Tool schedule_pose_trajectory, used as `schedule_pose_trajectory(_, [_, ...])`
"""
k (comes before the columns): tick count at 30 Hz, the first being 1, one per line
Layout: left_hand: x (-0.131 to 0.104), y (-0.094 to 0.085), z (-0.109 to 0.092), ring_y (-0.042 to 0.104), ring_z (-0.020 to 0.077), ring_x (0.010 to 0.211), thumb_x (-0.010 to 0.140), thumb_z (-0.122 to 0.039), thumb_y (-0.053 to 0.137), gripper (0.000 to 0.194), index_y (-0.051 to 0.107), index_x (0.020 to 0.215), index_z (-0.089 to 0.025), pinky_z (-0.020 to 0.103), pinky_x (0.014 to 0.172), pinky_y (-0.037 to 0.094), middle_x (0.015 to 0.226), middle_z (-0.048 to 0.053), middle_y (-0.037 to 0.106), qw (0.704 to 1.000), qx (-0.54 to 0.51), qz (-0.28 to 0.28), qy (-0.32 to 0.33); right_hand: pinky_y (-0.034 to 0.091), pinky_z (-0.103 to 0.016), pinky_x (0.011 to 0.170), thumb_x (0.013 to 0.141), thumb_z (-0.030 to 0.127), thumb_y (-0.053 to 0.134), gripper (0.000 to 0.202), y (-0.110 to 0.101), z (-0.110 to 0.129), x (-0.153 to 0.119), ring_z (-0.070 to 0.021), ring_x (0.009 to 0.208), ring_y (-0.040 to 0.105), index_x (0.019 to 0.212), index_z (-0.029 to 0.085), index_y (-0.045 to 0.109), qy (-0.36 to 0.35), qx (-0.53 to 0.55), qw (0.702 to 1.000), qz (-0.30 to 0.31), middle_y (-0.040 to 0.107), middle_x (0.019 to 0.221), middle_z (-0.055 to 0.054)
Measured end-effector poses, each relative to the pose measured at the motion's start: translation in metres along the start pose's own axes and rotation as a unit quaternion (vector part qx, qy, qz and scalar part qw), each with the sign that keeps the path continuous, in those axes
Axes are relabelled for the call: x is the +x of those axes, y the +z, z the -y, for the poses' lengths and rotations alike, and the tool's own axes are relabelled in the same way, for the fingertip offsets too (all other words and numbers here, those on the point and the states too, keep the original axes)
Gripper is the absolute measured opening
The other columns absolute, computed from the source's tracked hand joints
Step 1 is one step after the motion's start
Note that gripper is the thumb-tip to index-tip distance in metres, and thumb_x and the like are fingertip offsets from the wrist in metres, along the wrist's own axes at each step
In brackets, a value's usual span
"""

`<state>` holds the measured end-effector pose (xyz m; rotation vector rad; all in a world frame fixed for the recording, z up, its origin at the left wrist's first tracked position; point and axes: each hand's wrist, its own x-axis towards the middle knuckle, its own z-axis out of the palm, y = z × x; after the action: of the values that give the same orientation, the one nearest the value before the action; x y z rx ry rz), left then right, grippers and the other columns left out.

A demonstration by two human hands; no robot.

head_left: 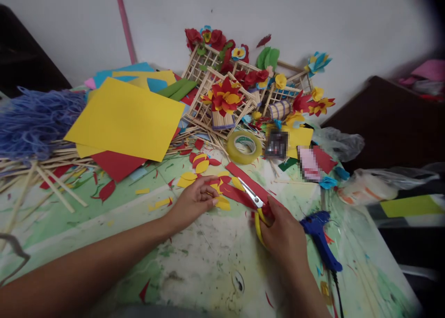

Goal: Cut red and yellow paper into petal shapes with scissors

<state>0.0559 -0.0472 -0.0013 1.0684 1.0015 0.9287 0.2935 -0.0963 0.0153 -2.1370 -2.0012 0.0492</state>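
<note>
Paper, a flat yellow rectangular sheet (127, 118), lies left. Left hand (193, 200): fingers loosely curled, narrow gap, tips at a leaf-shaped yellow paper petal (223, 203); can't tell if pinched. Metal scissors with yellow plastic handles (256, 201) have blades nearly together, tips at another yellow petal (238, 183), long red paper strip (255, 185) alongside. Right hand (287, 237) grips the handles. For clean edges, probably best: left feeds and turns the paper, fingertips off the blade line, short snips. Blue plastic glue gun (321, 241) sits just right; mind the elbow room.

Pale wall (295, 16), dark furniture (385, 114) on both sides
</note>
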Motion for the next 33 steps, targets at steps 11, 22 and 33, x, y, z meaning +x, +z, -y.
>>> schedule_pose_trajectory(11, [-0.022,0.021,0.002,0.056,0.0084,0.061,0.069,-0.022,0.067,0.055,0.043,0.118,-0.019,0.029,0.062,0.053,0.078,-0.003,0.056,0.996,-0.027,0.081,-0.028,0.044,-0.036,0.08,0.077,0.037,0.058,0.049,0.003,-0.015,0.006,-0.0245,0.092,0.055,0.12,0.013,0.057,-0.069,0.022,0.997,0.021,0.063,0.097,-0.012])
schedule_pose_trajectory(22, [-0.033,0.028,0.008,0.058,0.0093,0.059,0.065,-0.023,0.072,0.056,0.047,0.115,-0.019,0.025,0.058,0.049,0.073,-0.003,0.057,0.992,-0.073,0.106,0.011,0.046,-0.038,0.082,0.076,0.042,0.063,0.051,-0.015,0.043,-0.027,-0.0237,0.097,0.058,0.12,0.018,0.054,-0.183,0.204,0.962,-0.003,0.063,0.106,-0.011])
schedule_pose_trajectory(33, [-0.026,0.017,-0.004,0.058,0.0116,0.06,0.062,-0.026,0.074,0.063,0.044,0.117,-0.018,0.026,0.059,0.048,0.073,-0.003,0.058,0.99,-0.083,0.114,0.031,0.046,-0.027,0.068,0.082,0.031,0.061,0.018,-0.006,0.071,-0.029,-0.017,0.075,0.06,0.096,0.021,0.066,-0.249,0.156,0.953,-0.075,0.067,0.08,-0.004])
